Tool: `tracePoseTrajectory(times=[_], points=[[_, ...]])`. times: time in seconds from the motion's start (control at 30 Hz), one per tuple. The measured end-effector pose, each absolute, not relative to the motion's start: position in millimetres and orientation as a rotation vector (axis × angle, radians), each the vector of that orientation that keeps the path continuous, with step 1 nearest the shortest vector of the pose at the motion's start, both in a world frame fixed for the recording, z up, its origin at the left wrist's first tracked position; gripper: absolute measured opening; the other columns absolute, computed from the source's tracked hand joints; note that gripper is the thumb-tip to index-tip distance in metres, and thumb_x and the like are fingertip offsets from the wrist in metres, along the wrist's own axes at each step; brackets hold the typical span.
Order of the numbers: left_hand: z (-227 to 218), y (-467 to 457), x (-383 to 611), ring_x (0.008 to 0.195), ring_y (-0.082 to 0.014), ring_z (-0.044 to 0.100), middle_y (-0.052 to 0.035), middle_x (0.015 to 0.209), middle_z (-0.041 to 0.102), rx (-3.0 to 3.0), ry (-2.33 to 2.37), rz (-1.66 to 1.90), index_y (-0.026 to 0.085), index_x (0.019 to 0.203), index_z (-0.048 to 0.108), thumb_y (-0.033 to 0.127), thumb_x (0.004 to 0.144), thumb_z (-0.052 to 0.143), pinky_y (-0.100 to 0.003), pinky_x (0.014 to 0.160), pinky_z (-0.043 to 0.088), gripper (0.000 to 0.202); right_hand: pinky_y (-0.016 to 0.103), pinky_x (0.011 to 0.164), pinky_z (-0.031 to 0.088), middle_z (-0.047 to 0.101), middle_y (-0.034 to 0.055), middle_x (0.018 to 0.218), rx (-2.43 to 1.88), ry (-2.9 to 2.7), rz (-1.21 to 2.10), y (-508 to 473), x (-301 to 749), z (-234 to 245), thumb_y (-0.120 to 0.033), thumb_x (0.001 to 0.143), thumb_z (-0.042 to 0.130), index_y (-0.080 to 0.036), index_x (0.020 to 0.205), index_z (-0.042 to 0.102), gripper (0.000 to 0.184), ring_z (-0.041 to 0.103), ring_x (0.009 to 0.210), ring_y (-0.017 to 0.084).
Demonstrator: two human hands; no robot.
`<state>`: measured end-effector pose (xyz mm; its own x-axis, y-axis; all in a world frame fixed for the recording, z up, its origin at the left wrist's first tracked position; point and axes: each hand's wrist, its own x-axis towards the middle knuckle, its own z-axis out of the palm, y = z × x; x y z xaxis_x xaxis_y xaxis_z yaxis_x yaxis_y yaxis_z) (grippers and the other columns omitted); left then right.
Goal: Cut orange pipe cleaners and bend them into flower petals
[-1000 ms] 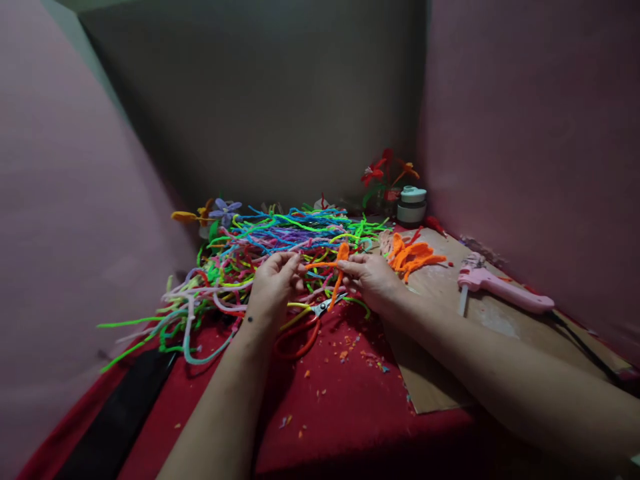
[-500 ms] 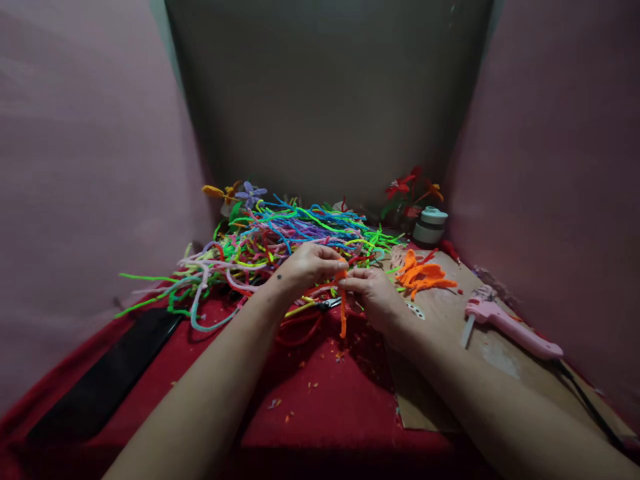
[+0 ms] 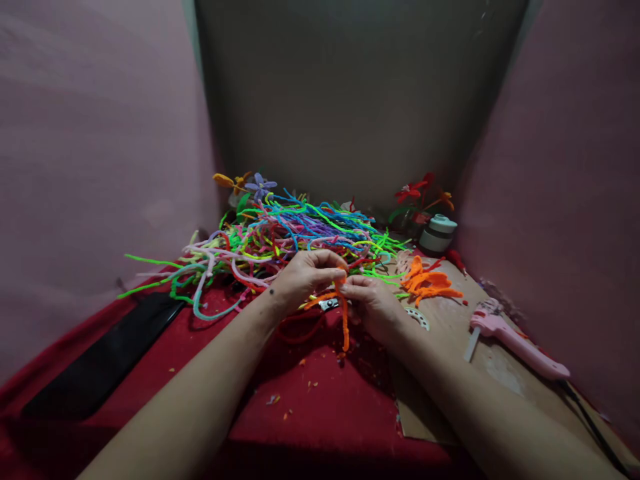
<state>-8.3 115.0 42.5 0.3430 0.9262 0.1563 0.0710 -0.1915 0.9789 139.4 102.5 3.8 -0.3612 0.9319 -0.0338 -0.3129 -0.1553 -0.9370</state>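
Between my two hands is an orange pipe cleaner (image 3: 345, 327), one end hanging down and another stretch pointing left below my left hand. My left hand (image 3: 313, 275) pinches its top between thumb and fingers. Just to the right, my right hand (image 3: 373, 300) grips it with thumb and forefinger; its other fingers are partly hidden. Scissors (image 3: 329, 305) lie on the red cloth behind the hands, mostly covered. A heap of colourful pipe cleaners (image 3: 305, 230) spreads beyond. Orange pipe-cleaner petals (image 3: 429, 280) rest to the right of my right hand.
A pink glue gun (image 3: 520, 340) lies on a cardboard sheet (image 3: 450, 333) at right, its cord trailing forward. A dark flat slab (image 3: 105, 357) lies at left. Pipe-cleaner flowers (image 3: 260, 187) and a pale green lidded container (image 3: 439, 235) stand at the back. Orange scraps dot the red cloth (image 3: 280, 427).
The camera view has shifted slightly. The orange pipe cleaner's hanging end reaches lower, and an orange stretch now shows to the left beneath my left hand. Both hands keep their pinch.
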Motion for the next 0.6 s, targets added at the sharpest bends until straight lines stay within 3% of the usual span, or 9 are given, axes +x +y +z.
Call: tracePoseTrajectory(times=[0.43, 0.6], points=[[45, 115, -23, 0.051, -0.0070, 0.052, -0.0020, 0.063, 0.061, 1.392, 0.709, 0.780, 0.011, 0.075, 0.064, 0.027, 0.068, 0.070, -0.019, 0.051, 0.038, 0.018, 0.018, 0.037, 0.028, 0.050, -0.0034, 0.053, -0.656, -1.303, 1.848, 98, 143, 6, -0.025, 0.066, 0.069, -0.013, 0.071, 0.060, 0.016, 0.039, 0.039, 0.005], [46, 113, -24, 0.052, -0.0079, 0.051, -0.0020, 0.063, 0.059, 1.440, 0.716, 0.767, 0.013, 0.073, 0.060, 0.030, 0.071, 0.066, -0.020, 0.052, 0.038, 0.019, 0.018, 0.037, 0.029, 0.049, -0.0035, 0.050, -0.644, -1.359, 1.802, 94, 140, 9, -0.028, 0.069, 0.068, -0.013, 0.063, 0.055, 0.020, 0.039, 0.038, 0.004]])
